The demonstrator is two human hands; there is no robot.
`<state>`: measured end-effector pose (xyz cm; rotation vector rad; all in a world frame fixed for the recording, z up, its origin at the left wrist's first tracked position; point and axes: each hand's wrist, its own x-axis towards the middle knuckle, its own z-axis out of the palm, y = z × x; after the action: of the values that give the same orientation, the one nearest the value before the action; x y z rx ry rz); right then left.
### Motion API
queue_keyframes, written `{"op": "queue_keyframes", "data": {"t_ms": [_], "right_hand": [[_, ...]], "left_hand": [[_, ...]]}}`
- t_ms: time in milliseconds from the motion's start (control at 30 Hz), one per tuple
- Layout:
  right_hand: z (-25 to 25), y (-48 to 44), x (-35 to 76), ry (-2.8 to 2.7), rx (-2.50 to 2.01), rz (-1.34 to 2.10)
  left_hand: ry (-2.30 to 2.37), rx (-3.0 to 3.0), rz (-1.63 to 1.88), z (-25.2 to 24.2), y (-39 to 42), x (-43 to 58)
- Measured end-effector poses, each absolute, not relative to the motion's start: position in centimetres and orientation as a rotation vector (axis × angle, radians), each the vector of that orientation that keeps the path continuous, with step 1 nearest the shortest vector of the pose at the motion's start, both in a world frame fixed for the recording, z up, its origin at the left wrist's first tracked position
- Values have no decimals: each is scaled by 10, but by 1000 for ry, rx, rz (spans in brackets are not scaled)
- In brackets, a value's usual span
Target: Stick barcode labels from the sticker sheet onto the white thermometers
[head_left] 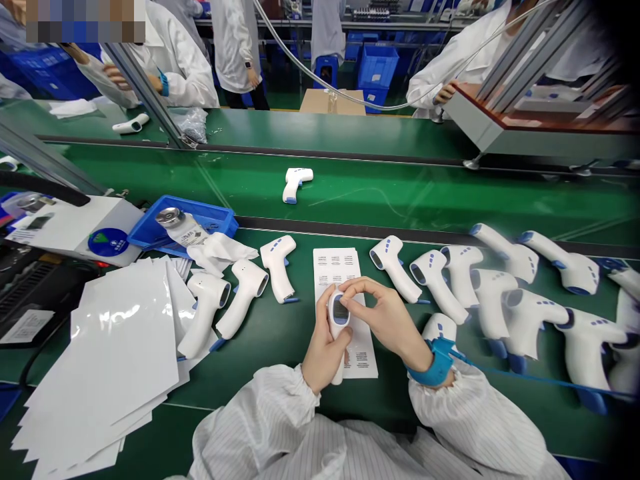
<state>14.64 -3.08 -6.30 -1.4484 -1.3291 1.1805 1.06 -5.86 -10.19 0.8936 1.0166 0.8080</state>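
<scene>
White-blue infrared thermometer (pixel 339 313) is being held upright above printed white paper leaflet (pixel 336 270), near front edge of green bench (pixel 280 383). Hands are together: left hand (pixel 325 350) clamping body, right hand (pixel 385 313) pinching top. Further white thermometers (pixel 435 280) are being left lying both sides; finished count cannot be told.

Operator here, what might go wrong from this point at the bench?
The left hand holds the infrared thermometer upright above the printed sheet, so it might slip and drop onto the bench. The right hand's fingertips sit at its display, which may get smudged. The blue wrist strap and its cord pass close to another thermometer, and a snag could knock it.
</scene>
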Motion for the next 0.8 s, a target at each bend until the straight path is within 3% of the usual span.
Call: {"op": "queue_keyframes", "data": {"t_ms": [800], "right_hand": [[-62,-30,146,-1345,-1475,1160]], "left_hand": [[992,865,783,-97,-59,8]]}}
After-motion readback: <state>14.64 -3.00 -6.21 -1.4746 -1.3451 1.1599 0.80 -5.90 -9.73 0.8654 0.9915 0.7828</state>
